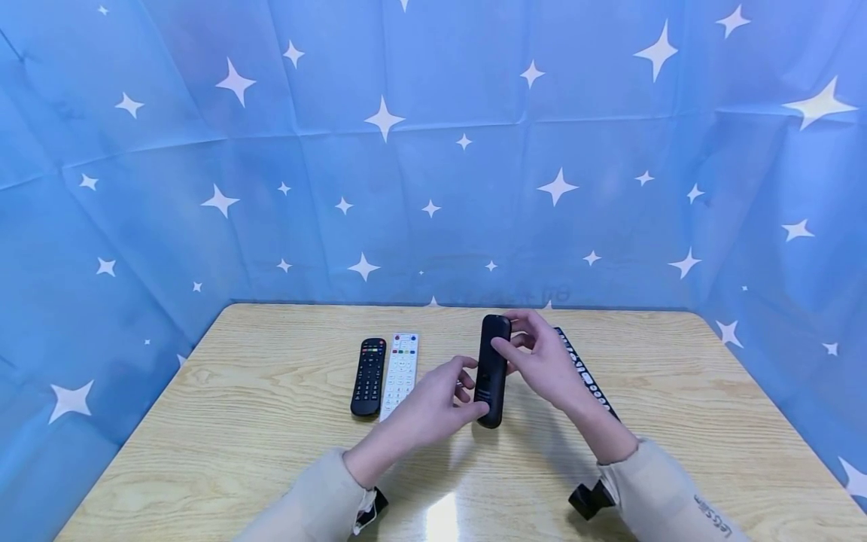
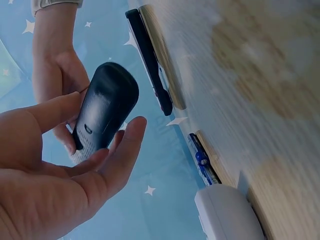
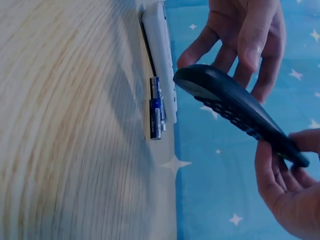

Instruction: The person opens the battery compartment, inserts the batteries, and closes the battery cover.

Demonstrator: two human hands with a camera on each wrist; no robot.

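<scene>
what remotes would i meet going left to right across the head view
Flat-lying black remote → white remote beside it → held black remote → slanting black remote, partly hidden.

The raised black remote [image 1: 491, 373] was cased in smooth, glossy plastic. A shiny wood-grained surface was shown by the tabletop [image 1: 230, 421], while creased cloth was seen in the backdrop [image 1: 467, 233] and matt fabric in the sleeves [image 1: 311, 493].

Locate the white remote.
In the head view, the white remote lies left of centre on the table, between a black remote on its left and the left hand.
</scene>
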